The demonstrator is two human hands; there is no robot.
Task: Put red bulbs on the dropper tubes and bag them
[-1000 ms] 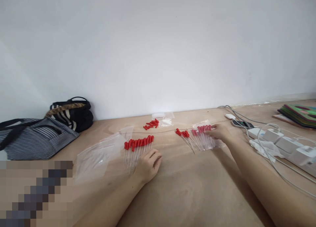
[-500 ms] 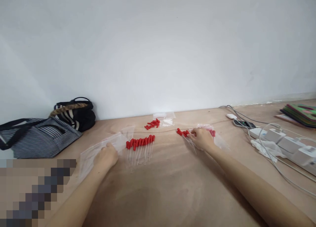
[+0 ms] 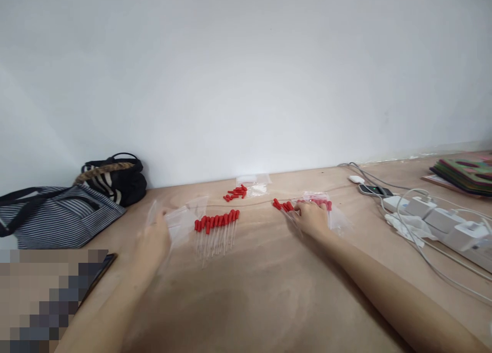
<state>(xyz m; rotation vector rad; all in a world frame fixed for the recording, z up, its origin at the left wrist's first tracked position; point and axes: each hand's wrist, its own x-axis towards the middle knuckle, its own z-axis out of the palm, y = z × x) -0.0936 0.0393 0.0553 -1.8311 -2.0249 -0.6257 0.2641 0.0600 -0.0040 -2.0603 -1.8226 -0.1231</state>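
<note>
My left hand (image 3: 156, 235), smeared by motion, is at a clear plastic bag (image 3: 180, 225) on the left; its fingers are too blurred to read. Right of it lies a row of red-capped clear droppers (image 3: 217, 221), their thin tubes toward me. My right hand (image 3: 311, 218) has its fingers pressed together over a second group of red-capped droppers (image 3: 282, 205); what they grip is hidden. Beside and behind that hand, more red caps show under a clear bag (image 3: 338, 219). Loose red caps (image 3: 235, 193) lie farther back, next to a bag of clear tubes (image 3: 255, 186).
Two bags, one striped (image 3: 69, 214) and one black (image 3: 132, 181), sit at the left. A dark-edged device (image 3: 102, 272) lies front left, partly pixelated. Right are a power strip with chargers (image 3: 442, 214), cables, a small black device (image 3: 374, 190) and stacked coloured sheets (image 3: 461, 174).
My left hand has moved slightly left and lifts part of a clear bag. My right hand has shifted a little, uncovering more red caps behind it. The whole view has shifted slightly.
</note>
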